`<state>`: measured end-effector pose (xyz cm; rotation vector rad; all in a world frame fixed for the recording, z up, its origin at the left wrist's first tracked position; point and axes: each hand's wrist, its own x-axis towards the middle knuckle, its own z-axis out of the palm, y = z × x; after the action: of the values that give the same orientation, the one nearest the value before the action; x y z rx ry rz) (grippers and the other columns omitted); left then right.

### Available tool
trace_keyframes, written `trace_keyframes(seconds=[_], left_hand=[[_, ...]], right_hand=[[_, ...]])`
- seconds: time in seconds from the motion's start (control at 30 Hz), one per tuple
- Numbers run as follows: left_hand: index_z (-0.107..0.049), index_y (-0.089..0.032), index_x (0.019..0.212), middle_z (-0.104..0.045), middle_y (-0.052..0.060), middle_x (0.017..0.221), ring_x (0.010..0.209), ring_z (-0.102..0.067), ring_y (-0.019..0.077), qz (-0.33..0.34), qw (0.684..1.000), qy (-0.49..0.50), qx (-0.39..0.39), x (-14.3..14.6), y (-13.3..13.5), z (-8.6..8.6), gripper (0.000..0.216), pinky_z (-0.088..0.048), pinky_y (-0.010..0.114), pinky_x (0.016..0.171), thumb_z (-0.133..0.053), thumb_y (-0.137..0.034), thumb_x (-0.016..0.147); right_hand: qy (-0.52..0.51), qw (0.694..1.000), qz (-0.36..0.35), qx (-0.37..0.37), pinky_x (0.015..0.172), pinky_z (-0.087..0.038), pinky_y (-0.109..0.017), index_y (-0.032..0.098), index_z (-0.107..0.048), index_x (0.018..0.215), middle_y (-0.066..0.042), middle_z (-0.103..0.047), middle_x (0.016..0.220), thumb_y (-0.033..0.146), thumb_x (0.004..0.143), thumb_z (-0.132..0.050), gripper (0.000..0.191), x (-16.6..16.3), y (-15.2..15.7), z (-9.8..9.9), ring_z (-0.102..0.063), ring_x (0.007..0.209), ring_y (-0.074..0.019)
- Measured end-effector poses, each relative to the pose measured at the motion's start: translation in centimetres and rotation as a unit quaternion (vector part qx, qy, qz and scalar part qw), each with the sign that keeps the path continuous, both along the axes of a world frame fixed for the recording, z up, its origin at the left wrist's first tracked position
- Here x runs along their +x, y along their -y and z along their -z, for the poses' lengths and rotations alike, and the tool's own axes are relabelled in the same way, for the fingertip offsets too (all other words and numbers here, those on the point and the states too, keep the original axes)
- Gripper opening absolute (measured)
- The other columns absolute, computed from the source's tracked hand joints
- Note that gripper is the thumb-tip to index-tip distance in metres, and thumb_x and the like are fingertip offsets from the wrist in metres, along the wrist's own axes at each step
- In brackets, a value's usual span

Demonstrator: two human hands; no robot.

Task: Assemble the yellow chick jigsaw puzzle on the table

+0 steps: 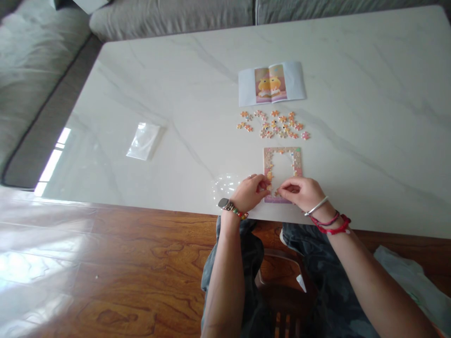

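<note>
A small jigsaw frame (pixel 283 155) lies near the table's front edge, its border filled and its middle bare. My left hand (pixel 249 192) rests at its lower left corner, fingers pinched together on the puzzle's edge. My right hand (pixel 303 192) covers the lower right corner, fingers curled and pinched, perhaps on a small piece that I cannot make out. Several loose puzzle pieces (pixel 273 124) are scattered just beyond the frame. Behind them lies a reference picture sheet (pixel 271 83) showing a yellow cartoon figure.
The white marble table (pixel 183 94) holds a transparent plastic bag (pixel 143 140) to the left. A grey sofa (pixel 169 16) stands behind and left of the table. The wooden floor (pixel 105 277) and my knees are below the front edge.
</note>
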<state>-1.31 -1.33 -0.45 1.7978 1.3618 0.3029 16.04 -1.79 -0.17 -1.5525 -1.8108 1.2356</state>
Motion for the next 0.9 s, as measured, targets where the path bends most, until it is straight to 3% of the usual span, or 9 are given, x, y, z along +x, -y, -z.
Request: trace_keyframes(seconds=[0.13,0.2,0.3,0.63,0.9], left_hand=[[-0.053,-0.019,0.087,-0.055,0.0,0.078,0.068,-0.05,0.0099,-0.006,1.0,0.006,-0.006,0.0,-0.1,0.0,0.017,-0.042,0.023,0.065,-0.049,-0.024,0.072],[-0.053,-0.018,0.088,-0.056,0.0,0.078,0.067,-0.05,0.0097,-0.007,1.0,0.006,-0.009,0.0,-0.1,0.0,0.017,-0.042,0.023,0.065,-0.049,-0.024,0.072],[-0.053,-0.018,0.088,-0.056,0.0,0.078,0.066,-0.05,0.0095,-0.004,1.0,0.009,-0.013,0.0,-0.1,0.0,0.018,-0.042,0.023,0.064,-0.051,-0.022,0.07],[-0.052,-0.019,0.084,-0.056,-0.001,0.075,0.066,-0.05,0.0095,-0.013,1.0,0.003,-0.007,0.2,-0.2,0.1,0.017,-0.041,0.022,0.063,-0.054,-0.023,0.068],[-0.05,-0.019,0.081,-0.055,-0.001,0.073,0.067,-0.051,0.0121,-0.036,0.996,-0.081,0.032,1.4,0.1,-0.2,0.019,-0.04,0.023,0.058,-0.059,-0.021,0.064]], right_hand=[[-0.047,0.996,0.034,-0.064,0.04,-0.044,-0.02,0.019,-0.058,0.084,0.001,-0.062,0.061,0.024,0.065,-0.054,0.02,-0.3,0.2,0.6,-0.057,0.047,-0.011],[-0.022,0.998,0.024,-0.046,0.046,-0.047,-0.021,0.02,-0.059,0.085,0.001,-0.064,0.064,0.022,0.065,-0.054,0.021,-0.3,0.3,0.6,-0.059,0.051,-0.0113],[0.052,0.999,0.009,0.004,0.056,-0.048,-0.023,0.02,-0.063,0.072,0.001,-0.065,0.064,0.021,0.064,-0.055,0.01,-0.4,0.2,0.3,-0.06,0.057,-0.0125],[0.098,0.992,-0.038,0.072,0.052,-0.042,-0.021,0.019,-0.062,0.064,0.0,-0.061,0.061,0.02,0.067,-0.053,0.009,-0.6,0.3,0.7,-0.054,0.051,-0.0103],[0.173,0.973,-0.062,0.142,0.056,-0.04,-0.022,0.017,-0.061,0.06,-0.002,-0.057,0.061,0.013,0.068,-0.051,0.013,-1.1,0.5,1.0,-0.05,0.054,-0.0107]])
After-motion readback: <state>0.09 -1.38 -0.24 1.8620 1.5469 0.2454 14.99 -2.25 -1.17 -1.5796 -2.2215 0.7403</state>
